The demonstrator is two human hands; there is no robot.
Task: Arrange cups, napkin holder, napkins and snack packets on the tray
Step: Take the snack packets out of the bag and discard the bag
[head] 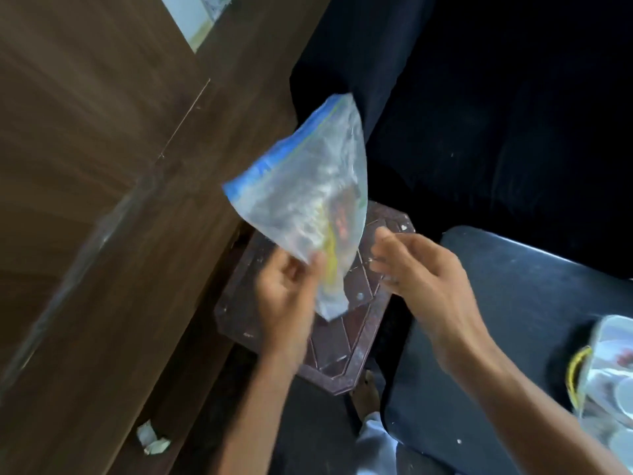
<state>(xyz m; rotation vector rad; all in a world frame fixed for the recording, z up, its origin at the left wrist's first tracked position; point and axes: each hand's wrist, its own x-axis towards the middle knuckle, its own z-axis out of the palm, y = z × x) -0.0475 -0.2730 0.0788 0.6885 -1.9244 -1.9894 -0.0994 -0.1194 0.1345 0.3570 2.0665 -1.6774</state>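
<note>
A clear zip bag (301, 197) with a blue seal strip is held up at the middle of the view, with blurred yellow and red contents inside. My left hand (291, 293) pinches its lower corner. My right hand (418, 269) hovers just to the right of the bag with its fingers apart and holds nothing. Under both hands lies a dark brown octagonal tray (329, 354) with a carved pattern. The tray's visible part is bare.
A dark wooden panel (102, 200) fills the left side. A black cushioned seat (513, 303) lies to the right, with a clear bag of items (606, 378) at its right edge. Crumpled white paper (152, 440) lies at the bottom left. A bare foot (368, 392) shows below the tray.
</note>
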